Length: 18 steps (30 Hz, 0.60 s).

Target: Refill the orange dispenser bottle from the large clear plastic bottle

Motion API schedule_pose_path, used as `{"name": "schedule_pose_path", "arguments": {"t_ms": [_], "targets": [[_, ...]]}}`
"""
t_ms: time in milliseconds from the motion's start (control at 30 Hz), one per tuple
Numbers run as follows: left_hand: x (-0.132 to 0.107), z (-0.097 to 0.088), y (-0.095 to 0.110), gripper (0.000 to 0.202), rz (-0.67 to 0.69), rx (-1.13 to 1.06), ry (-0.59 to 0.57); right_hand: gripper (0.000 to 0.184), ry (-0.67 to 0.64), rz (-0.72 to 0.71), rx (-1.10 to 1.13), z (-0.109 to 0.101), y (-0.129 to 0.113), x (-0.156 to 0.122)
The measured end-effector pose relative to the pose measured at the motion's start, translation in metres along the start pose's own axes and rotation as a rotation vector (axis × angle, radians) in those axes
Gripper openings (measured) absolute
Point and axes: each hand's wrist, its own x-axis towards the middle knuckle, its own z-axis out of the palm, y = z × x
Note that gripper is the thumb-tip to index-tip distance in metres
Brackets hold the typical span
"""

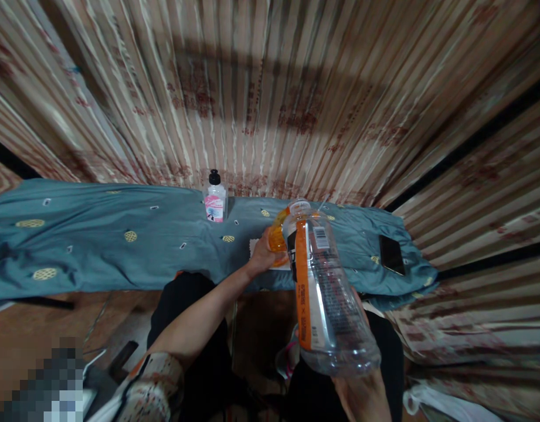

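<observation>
My right hand [362,390] grips the base of a large clear plastic bottle [326,293] with an orange and black label, tilted with its open mouth pointing away from me. My left hand [263,255] is closed on an orange cap or funnel-like piece [277,234] right at the bottle's mouth. Both are held over the near edge of a table covered with a teal cloth [120,246].
A small clear bottle with a black cap and pink label [216,199] stands at the back of the table. A dark phone [391,254] lies at the right end. A striped curtain [270,94] hangs behind. My dark-clothed legs and a wooden floor are below.
</observation>
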Motion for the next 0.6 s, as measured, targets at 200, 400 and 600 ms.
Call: {"name": "schedule_pose_path", "arguments": {"t_ms": [200, 400, 600], "targets": [[-0.002, 0.000, 0.009, 0.072, -0.041, -0.009, 0.011, 0.070, 0.051, 0.051, 0.029, -0.001, -0.001, 0.000], [0.000, 0.000, 0.001, 0.072, -0.013, -0.003, -0.006, 0.076, 0.040, 0.020, -0.082, -0.011, 0.011, -0.001], [0.000, 0.000, -0.002, 0.073, -0.021, -0.027, -0.001, 0.072, 0.049, -0.022, -0.110, -0.022, 0.016, 0.007]]}}
